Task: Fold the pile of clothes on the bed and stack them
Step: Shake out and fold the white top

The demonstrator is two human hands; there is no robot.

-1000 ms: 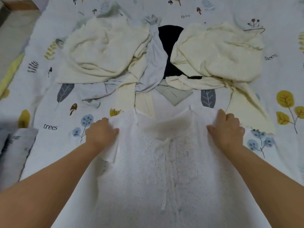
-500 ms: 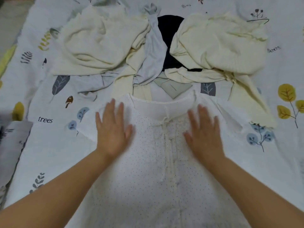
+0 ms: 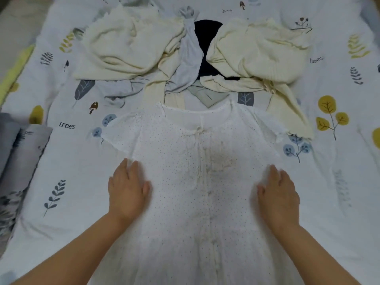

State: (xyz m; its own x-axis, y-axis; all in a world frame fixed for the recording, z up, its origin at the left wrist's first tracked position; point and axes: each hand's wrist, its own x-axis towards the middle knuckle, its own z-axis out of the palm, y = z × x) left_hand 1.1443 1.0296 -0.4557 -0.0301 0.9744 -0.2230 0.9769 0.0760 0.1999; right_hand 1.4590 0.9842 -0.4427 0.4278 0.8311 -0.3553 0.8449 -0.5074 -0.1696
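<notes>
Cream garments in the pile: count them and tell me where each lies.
2 seen. One cream garment lies at the pile's left, the other cream garment at its right, beyond the white dotted top. More may be hidden underneath.

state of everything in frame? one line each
white top: spread flat, face up, unfolded
left hand: open, flat on the top
right hand: open, flat on the top
left cream garment: crumpled, unfolded
right cream garment: crumpled, unfolded
grey garment: crumpled between them
dark garment: mostly buried
bedsheet: wrinkled
</notes>
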